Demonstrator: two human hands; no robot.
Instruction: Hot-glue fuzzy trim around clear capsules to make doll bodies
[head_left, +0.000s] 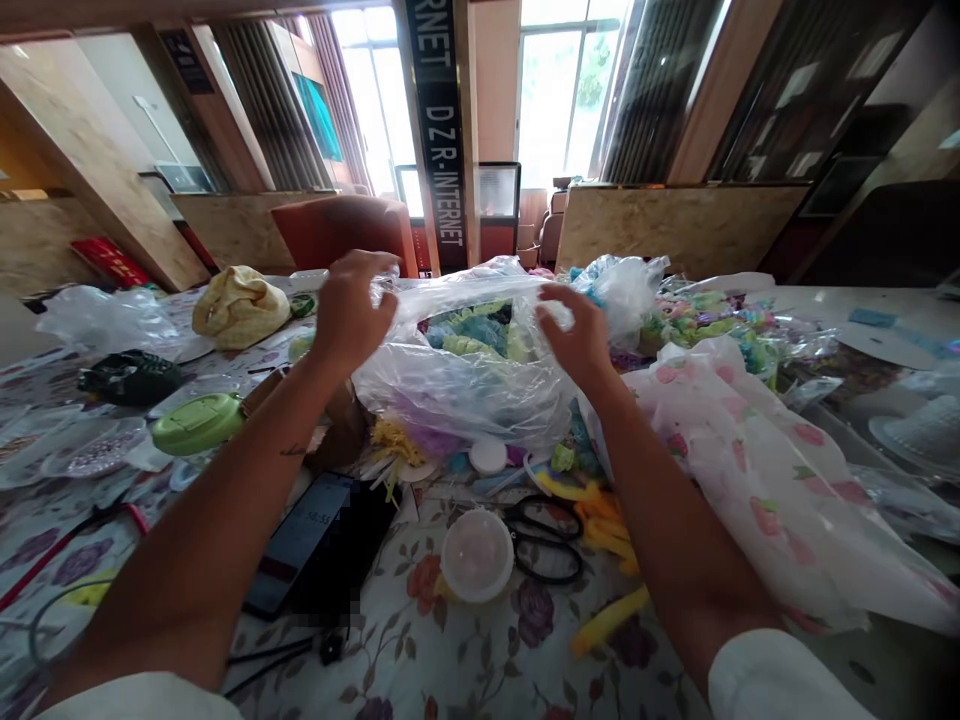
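Note:
A clear plastic bag (465, 390) lies in front of me with its mouth spread. Inside it show blue and green fluffy pieces (476, 335). My left hand (356, 305) has its fingers curled at the left side of the mouth, gripping the thin plastic. On the right side of the mouth, my right hand (576, 328) pinches the rim between thumb and fingers. The upper rim stretches between both hands. Below the bag are a white round lid (488, 457) and some yellow fuzzy strips (607, 525).
A round translucent container (477, 556) stands beside black-handled scissors (546, 540). A phone (300, 545) lies near my left forearm, with a green case (196, 422) farther left. To the right spreads a strawberry-print bag (750, 460). A flowered cloth (420, 650) covers the table.

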